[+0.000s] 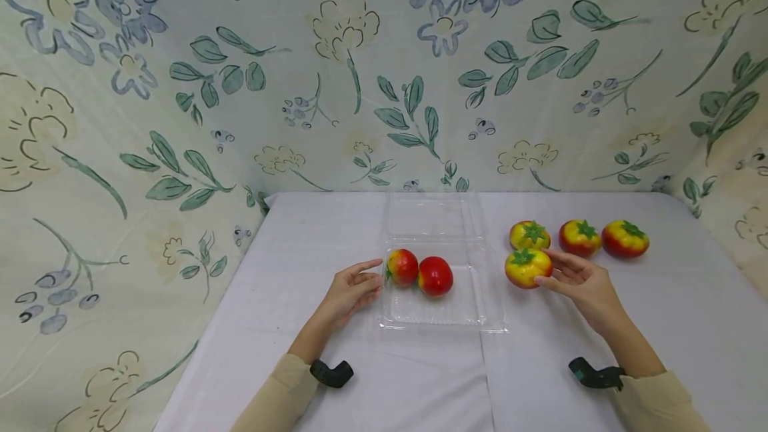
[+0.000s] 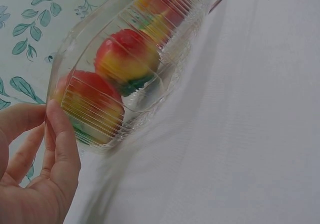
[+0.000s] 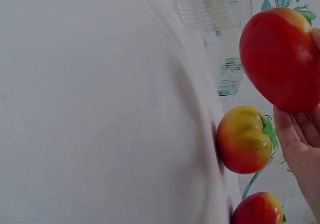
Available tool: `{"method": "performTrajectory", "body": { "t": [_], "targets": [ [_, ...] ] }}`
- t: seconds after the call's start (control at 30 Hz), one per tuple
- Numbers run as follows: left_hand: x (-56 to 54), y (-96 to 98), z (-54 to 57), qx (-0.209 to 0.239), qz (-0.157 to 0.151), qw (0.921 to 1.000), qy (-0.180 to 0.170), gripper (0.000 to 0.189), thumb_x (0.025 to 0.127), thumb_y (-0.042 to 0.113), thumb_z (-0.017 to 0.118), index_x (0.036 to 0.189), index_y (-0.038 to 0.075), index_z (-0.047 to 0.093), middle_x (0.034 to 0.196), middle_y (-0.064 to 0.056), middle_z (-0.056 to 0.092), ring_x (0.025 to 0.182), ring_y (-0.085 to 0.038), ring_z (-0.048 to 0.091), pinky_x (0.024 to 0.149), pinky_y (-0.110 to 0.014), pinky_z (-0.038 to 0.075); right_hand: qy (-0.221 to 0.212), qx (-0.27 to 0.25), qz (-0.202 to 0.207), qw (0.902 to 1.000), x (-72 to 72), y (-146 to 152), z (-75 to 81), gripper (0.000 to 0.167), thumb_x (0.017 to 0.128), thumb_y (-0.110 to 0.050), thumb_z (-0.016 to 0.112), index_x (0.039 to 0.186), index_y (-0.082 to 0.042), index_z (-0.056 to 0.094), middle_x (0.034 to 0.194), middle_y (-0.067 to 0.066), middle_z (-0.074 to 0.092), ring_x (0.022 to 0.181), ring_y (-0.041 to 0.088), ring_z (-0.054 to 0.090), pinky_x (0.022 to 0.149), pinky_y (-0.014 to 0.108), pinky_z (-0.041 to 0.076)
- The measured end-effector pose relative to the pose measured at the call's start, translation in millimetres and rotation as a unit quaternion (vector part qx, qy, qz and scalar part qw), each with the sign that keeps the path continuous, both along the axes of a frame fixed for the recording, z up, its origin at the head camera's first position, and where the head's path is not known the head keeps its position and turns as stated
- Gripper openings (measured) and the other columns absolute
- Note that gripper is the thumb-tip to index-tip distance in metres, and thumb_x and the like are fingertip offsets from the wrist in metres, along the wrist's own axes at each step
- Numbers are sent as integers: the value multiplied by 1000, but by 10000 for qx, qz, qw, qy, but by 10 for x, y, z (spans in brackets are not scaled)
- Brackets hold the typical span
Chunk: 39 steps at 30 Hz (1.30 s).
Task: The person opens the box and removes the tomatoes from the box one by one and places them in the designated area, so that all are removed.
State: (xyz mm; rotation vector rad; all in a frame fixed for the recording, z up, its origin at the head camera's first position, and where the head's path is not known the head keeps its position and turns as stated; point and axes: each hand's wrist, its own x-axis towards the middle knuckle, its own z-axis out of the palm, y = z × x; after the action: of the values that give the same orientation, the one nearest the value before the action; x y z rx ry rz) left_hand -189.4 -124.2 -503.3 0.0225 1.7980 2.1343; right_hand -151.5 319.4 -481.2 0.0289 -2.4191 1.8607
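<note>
My right hand (image 1: 591,292) grips a red-and-yellow toy tomato (image 1: 527,268) with a green star-shaped top. In the right wrist view this held tomato (image 3: 280,58) is raised off the table, its smooth red side showing. Left of it lies an open clear plastic clamshell box (image 1: 432,312). Inside the box, a red tomato with a yellow side (image 1: 402,267) sits beside a red tomato (image 1: 435,277). At the box's left edge, my left hand (image 1: 353,291) pinches the rim (image 2: 52,91) between thumb and fingertips.
Behind the held tomato, three more tomatoes stand in a row: the left one (image 1: 531,235), the middle one (image 1: 579,239) and the right one (image 1: 626,239). The box's clear lid (image 1: 429,215) lies folded back. A white cloth (image 1: 300,232) covers the table, with a floral curtain (image 1: 372,85) behind.
</note>
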Motion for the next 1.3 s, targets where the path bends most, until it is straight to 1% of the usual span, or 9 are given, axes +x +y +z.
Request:
{"method": "performTrajectory", "body": {
  "t": [0.17, 0.47, 0.63, 0.83, 1.07, 1.3],
  "targets": [
    [4, 5, 1, 2, 7, 10000, -3, 47, 94, 1, 67, 139, 4, 57, 101, -9, 66, 80, -15, 65, 76, -27, 59, -37, 11, -14, 10000, 3, 23, -2, 55, 89, -12, 77, 138, -1, 54, 117, -22, 57, 105, -10, 56, 84, 9, 48],
    [10, 7, 2, 5, 12, 10000, 3, 47, 94, 1, 67, 139, 4, 56, 102, -9, 66, 80, -15, 65, 76, -27, 59, -208, 254, -139, 9994, 10, 64, -10, 60, 89, -20, 78, 139, 0, 51, 117, -22, 55, 106, -9, 53, 84, 8, 48],
    [12, 6, -6, 21, 20, 10000, 14, 47, 94, 1, 67, 139, 3, 57, 101, -9, 66, 80, -15, 65, 76, -27, 59, -280, 176, -108, 9994, 5, 104, -40, 60, 89, -19, 77, 139, 1, 50, 118, -22, 54, 106, -9, 53, 85, 7, 47],
    [8, 7, -17, 43, 33, 10000, 32, 46, 94, 0, 67, 139, 3, 57, 101, -9, 66, 81, -15, 65, 75, -26, 59, -324, 28, -40, 9995, 1, 143, -77, 57, 90, -16, 76, 139, -2, 51, 118, -22, 54, 107, -9, 52, 86, 8, 47],
    [7, 8, -17, 77, 62, 9999, -71, 47, 93, 1, 68, 139, 4, 57, 102, -9, 65, 84, -14, 65, 78, -28, 59, -427, 224, -103, 9988, -7, 143, -101, 58, 90, -22, 77, 138, -3, 51, 119, -21, 52, 107, -9, 50, 84, 8, 48],
    [5, 4, -7, 7, 50, 10000, -75, 47, 93, 3, 69, 139, 5, 58, 103, -10, 65, 85, -15, 65, 80, -29, 59, -490, 208, -98, 9985, -5, 156, -113, 58, 90, -22, 77, 139, -4, 51, 120, -21, 52, 108, -9, 49, 84, 9, 48]
  ]
}}
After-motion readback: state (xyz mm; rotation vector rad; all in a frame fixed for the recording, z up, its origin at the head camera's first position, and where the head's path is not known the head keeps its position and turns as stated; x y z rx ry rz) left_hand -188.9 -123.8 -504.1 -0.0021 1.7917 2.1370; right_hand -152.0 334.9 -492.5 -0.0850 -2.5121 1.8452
